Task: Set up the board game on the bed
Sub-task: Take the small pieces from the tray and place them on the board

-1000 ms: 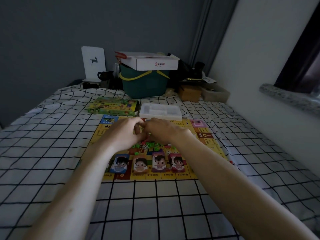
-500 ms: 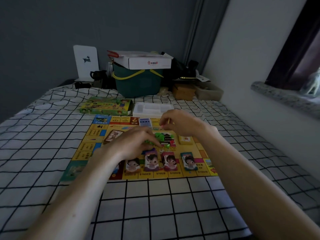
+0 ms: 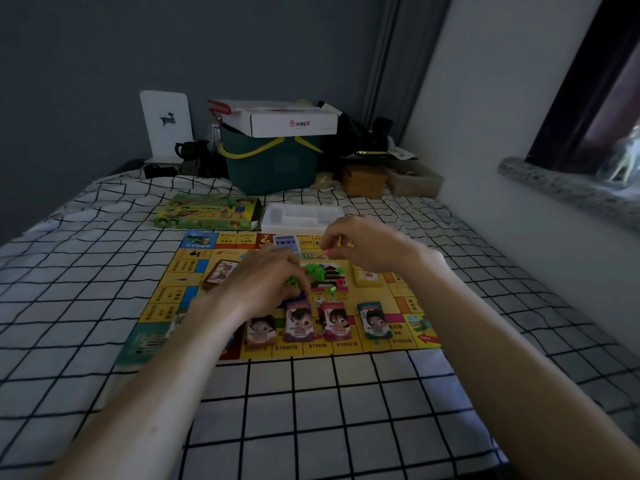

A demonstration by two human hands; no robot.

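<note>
A yellow game board [image 3: 173, 296] lies flat on the checked bedsheet. Several character cards [image 3: 334, 320] stand in a row along its near edge. Small green plastic pieces [image 3: 317, 270] are heaped at the board's middle. My left hand [image 3: 266, 282] hovers over that heap with curled fingers that seem to pinch a green piece. My right hand [image 3: 363, 245] is raised over the far side of the board and pinches a small pink piece [image 3: 330, 251] between thumb and finger. A yellow card stack [image 3: 367, 278] and a brown card stack [image 3: 220, 271] lie on the board.
The green game box [image 3: 207, 211] and its white plastic insert tray [image 3: 301, 216] lie just beyond the board. A dark green basket [image 3: 273, 164] with a white carton on top stands at the bed's head. A wall and a stone window ledge [image 3: 568, 192] run along the right.
My hands have parted: the right one rose toward the far edge of the board with a pink piece, the left one dropped onto the green pieces. The camera view swung slightly left.
</note>
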